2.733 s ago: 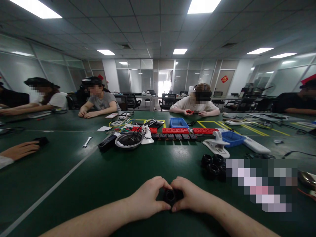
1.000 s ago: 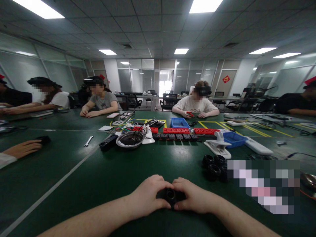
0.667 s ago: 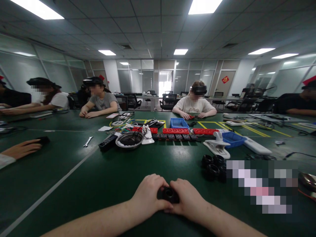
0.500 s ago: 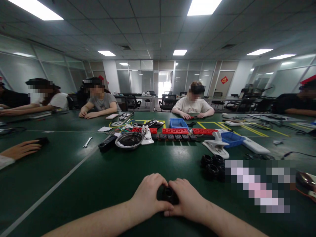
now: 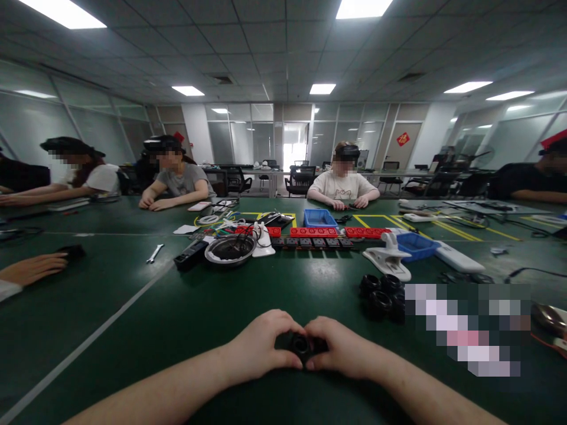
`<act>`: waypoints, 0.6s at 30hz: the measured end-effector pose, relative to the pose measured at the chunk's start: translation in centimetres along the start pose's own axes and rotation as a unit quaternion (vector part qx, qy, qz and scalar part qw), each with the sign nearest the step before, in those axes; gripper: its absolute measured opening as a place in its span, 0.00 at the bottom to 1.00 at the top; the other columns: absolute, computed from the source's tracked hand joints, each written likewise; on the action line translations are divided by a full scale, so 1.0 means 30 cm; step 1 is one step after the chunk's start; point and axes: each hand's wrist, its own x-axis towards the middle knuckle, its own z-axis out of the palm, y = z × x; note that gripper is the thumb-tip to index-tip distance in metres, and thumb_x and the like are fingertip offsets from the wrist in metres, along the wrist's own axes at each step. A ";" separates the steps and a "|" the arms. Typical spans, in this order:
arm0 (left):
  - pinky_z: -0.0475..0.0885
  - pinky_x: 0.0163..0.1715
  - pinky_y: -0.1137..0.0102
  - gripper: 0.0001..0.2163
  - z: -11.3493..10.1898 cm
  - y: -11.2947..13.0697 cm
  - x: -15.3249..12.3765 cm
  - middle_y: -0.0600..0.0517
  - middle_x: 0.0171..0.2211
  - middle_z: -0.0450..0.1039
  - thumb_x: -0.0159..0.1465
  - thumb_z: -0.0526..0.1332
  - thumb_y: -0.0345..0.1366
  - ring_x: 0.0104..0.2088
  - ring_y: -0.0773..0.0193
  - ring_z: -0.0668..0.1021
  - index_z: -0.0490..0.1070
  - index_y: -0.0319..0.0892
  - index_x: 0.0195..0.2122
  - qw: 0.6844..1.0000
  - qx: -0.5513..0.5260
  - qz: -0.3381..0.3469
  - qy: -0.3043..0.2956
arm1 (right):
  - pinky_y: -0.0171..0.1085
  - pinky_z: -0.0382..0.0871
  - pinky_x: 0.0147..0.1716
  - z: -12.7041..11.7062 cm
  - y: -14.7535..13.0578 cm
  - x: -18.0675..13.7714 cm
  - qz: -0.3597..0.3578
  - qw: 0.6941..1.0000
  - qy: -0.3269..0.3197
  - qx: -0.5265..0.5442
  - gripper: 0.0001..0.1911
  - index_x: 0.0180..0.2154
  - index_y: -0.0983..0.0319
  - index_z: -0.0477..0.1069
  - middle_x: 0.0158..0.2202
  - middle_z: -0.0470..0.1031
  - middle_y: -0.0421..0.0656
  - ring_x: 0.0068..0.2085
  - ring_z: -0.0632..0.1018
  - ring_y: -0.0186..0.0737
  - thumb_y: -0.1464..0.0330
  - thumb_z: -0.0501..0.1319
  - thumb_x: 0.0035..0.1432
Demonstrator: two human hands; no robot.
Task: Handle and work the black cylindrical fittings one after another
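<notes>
Between my hands, low in the middle of the head view, is a small black round part with a hole in its top. My left hand curls around its left side, thumb in front and fingers behind. From the other side my right hand grips it, thumb at the front edge. Both sets of fingertips nearly meet around the part, and its underside is hidden. Several similar black ring-shaped parts stand in a cluster to the right, apart from my hands.
Ahead lie a metal bowl, red power strips, blue bins and a white clamp base. A wrench rests at left, near another person's hand. Other people sit around the green table. A blurred patch covers the right side.
My right thumb has drawn back to the right, away from my left thumb, so more of the black part shows. Both hands remain around it.
</notes>
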 end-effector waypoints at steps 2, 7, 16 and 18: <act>0.64 0.40 0.71 0.17 0.018 -0.003 0.002 0.55 0.37 0.71 0.49 0.69 0.38 0.40 0.61 0.71 0.71 0.46 0.40 1.000 0.001 -0.014 0.016 | 0.30 0.58 0.26 0.015 -0.003 0.002 0.030 0.999 0.014 -0.015 0.13 0.29 0.62 0.68 0.27 0.68 0.37 0.30 0.69 0.35 0.63 0.68 0.41; 0.64 0.35 0.71 0.16 0.057 0.000 -0.001 0.54 0.33 0.69 0.47 0.70 0.40 0.36 0.61 0.71 0.70 0.41 0.34 0.992 0.035 -0.091 0.076 | 0.35 0.59 0.26 0.054 -0.049 0.004 0.087 0.982 0.079 -0.146 0.22 0.31 0.63 0.69 0.29 0.71 0.44 0.29 0.70 0.41 0.52 0.63 0.42; 0.64 0.40 0.70 0.16 0.025 -0.003 -0.001 0.54 0.37 0.69 0.51 0.67 0.34 0.39 0.61 0.71 0.70 0.45 0.42 1.000 -0.004 -0.017 0.017 | 0.36 0.62 0.36 0.009 -0.038 -0.005 0.012 1.000 0.025 -0.004 0.21 0.40 0.62 0.69 0.37 0.71 0.42 0.38 0.70 0.42 0.63 0.68 0.41; 0.64 0.41 0.71 0.18 0.016 -0.011 0.000 0.54 0.39 0.70 0.51 0.67 0.34 0.40 0.61 0.72 0.70 0.46 0.44 1.000 -0.024 -0.005 -0.001 | 0.34 0.62 0.35 -0.009 -0.021 -0.004 0.002 0.999 -0.009 0.033 0.18 0.38 0.62 0.71 0.35 0.70 0.40 0.36 0.70 0.40 0.68 0.68 0.42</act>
